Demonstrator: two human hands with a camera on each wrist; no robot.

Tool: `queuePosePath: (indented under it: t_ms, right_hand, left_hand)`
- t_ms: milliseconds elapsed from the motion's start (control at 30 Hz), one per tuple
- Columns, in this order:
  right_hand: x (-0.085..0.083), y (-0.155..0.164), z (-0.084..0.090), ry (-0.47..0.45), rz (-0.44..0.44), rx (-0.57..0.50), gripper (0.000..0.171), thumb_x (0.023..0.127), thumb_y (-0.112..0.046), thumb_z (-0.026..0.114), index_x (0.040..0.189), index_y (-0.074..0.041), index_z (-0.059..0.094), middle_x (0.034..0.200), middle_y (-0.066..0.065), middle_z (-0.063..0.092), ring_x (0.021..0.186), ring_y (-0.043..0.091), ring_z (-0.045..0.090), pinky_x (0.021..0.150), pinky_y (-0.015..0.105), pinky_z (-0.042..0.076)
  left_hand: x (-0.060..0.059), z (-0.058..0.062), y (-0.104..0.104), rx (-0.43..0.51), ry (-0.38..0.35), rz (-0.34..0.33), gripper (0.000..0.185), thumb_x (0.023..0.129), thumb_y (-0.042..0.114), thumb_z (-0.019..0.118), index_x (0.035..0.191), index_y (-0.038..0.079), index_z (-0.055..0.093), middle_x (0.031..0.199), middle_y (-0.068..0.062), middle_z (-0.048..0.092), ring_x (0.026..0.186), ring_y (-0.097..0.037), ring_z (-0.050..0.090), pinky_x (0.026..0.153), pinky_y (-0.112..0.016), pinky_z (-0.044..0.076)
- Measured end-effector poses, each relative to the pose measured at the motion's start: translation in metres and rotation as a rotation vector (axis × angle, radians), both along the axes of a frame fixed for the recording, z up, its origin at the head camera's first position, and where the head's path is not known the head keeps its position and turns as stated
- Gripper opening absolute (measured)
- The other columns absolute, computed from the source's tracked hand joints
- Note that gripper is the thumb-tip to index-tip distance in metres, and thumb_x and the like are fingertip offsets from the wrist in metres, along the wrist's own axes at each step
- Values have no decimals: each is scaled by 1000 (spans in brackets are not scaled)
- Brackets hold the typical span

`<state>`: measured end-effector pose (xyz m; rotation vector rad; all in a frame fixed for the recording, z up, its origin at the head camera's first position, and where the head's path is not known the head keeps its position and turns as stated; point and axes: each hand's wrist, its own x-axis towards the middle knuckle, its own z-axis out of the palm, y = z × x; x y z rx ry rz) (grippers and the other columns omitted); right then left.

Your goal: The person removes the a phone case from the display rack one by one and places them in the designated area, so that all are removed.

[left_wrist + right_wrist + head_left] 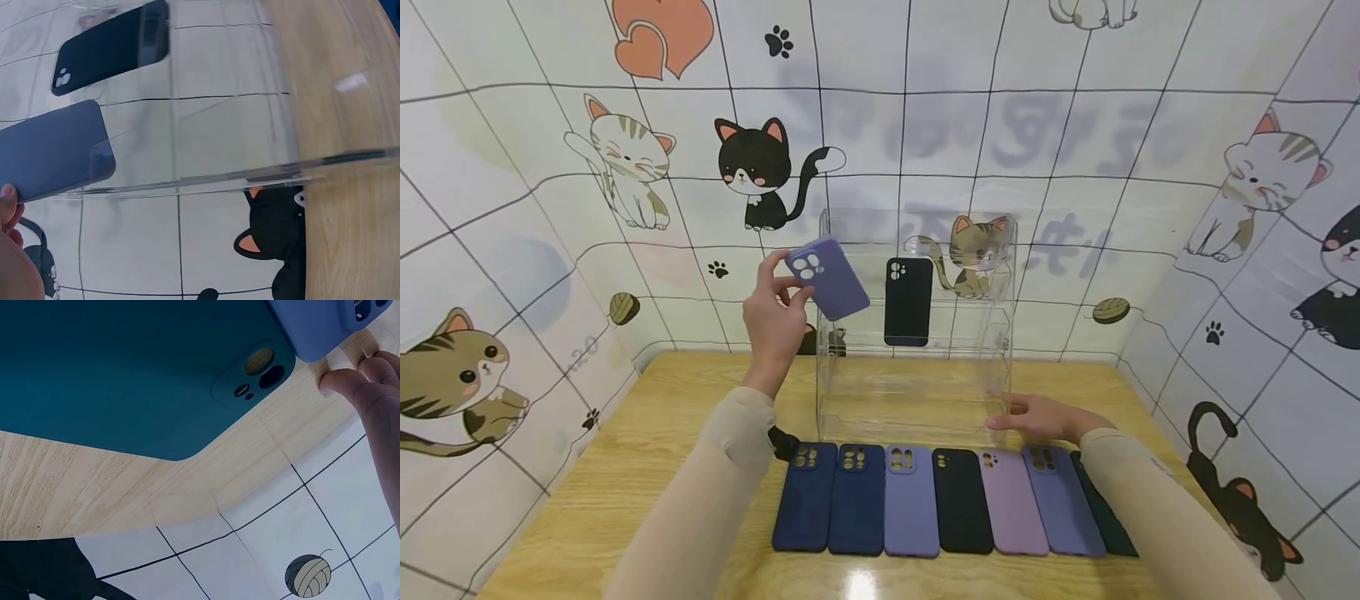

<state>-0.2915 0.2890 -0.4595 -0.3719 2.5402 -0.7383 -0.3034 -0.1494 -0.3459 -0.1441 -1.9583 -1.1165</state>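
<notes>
My left hand (775, 325) pinches a lavender-blue phone case (835, 287) between thumb and fingers, tilted, at the left of a clear tiered display stand (917, 430). In the left wrist view that case (56, 150) overlaps the stand's transparent side. A black phone case (908, 304) stands upright on an upper tier. Low at the stand's right front corner, my right hand (1045, 417) holds the edge with thumb and fingers; its grip is partly hidden. The right wrist view shows its curled fingers (350, 381) beyond a dark green case (125, 381).
In front of the stand, a row of phone cases lies on the wooden table (647, 467): dark blue (803, 508), lavender (912, 512), black (962, 508), pink-lilac (1015, 512) and others. The right sleeve partly covers the green one. Cat-print walls (880, 150) enclose the table.
</notes>
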Motion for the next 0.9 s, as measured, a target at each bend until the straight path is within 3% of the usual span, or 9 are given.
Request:
queuePosePath:
  t_ms: [100, 200, 333, 433, 700, 800, 900]
  right_hand:
    - [1, 0, -1, 2, 1, 3, 99, 96, -70, 65, 171, -18, 27, 165, 36, 38, 151, 57, 40, 115, 72, 43]
    - [1, 0, -1, 2, -4, 7, 99, 95, -71, 65, 171, -19, 27, 165, 36, 38, 152, 57, 40, 115, 72, 43]
    - [1, 1, -1, 2, -6, 11, 99, 95, -71, 65, 171, -18, 28, 164, 37, 38, 152, 57, 40, 115, 71, 43]
    - [1, 1, -2, -2, -11, 7, 100, 95, -71, 65, 171, -17, 27, 164, 37, 38, 152, 57, 40, 116, 71, 43]
    - [1, 2, -2, -29, -3, -10, 100, 97, -69, 64, 172, -17, 23, 168, 36, 32, 154, 58, 35, 116, 74, 40]
    - [0, 2, -3, -26, 5, -15, 98, 98, -68, 63, 172, -18, 23, 169, 35, 32, 154, 57, 35, 116, 74, 40]
    - [-1, 1, -4, -23, 7, -21, 98, 98, -68, 64, 172, -18, 24, 169, 34, 32, 155, 57, 35, 117, 74, 40]
  left_hand:
    - [7, 2, -5, 133, 60, -36, 58, 93, 4, 82, 144, 20, 58, 92, -15, 81, 62, -16, 41, 63, -28, 31]
    - [14, 4, -14, 255, 71, -77, 60, 92, 3, 83, 144, 19, 59, 91, -17, 81, 58, -11, 41, 60, -23, 36]
    - [25, 3, -29, 420, 7, -121, 62, 91, 6, 85, 143, 26, 58, 85, -4, 79, 58, -7, 45, 59, -20, 42]
    - [34, 0, -44, 477, -67, -151, 63, 91, 7, 85, 143, 29, 58, 78, 10, 76, 58, -7, 46, 57, -21, 40]
    - [52, -24, -93, 388, -324, -185, 68, 92, 6, 84, 149, 27, 53, 75, 19, 73, 62, -3, 52, 55, -23, 38]
    - [59, -31, -114, 297, -470, -202, 72, 94, 8, 82, 155, 24, 47, 79, 16, 75, 72, -1, 64, 65, -23, 46]
    - [65, -40, -132, 183, -638, -236, 77, 96, 11, 81, 160, 19, 39, 89, 7, 77, 85, -6, 73, 84, -33, 52]
